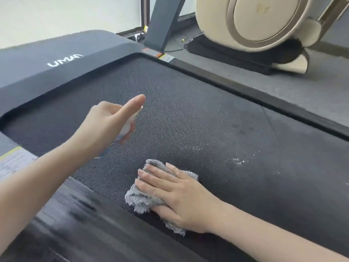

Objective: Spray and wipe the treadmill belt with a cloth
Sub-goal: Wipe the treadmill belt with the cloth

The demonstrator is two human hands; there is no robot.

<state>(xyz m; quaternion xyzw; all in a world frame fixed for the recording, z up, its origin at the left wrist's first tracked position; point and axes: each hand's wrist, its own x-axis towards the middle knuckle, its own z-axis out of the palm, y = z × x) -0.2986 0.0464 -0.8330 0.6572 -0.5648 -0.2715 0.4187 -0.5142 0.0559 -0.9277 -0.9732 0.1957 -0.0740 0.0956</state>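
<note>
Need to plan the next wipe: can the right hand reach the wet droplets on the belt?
Probably yes: the right hand rests on the cloth, and the droplets lie close by with only bare belt between.

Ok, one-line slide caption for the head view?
Left hand holds a spray bottle over the belt; right hand presses a cloth on it.

Gym corner beyond the far right edge

A beige machine (264, 21) with a round side panel is standing far right on a black base (226, 52), which is resting on the grey floor (302, 91). Left of it a slanted dark post (164, 23) is rising, thin cables (184, 41) are trailing beside its foot, and a pale wall (66, 14) is showing far left.
</note>
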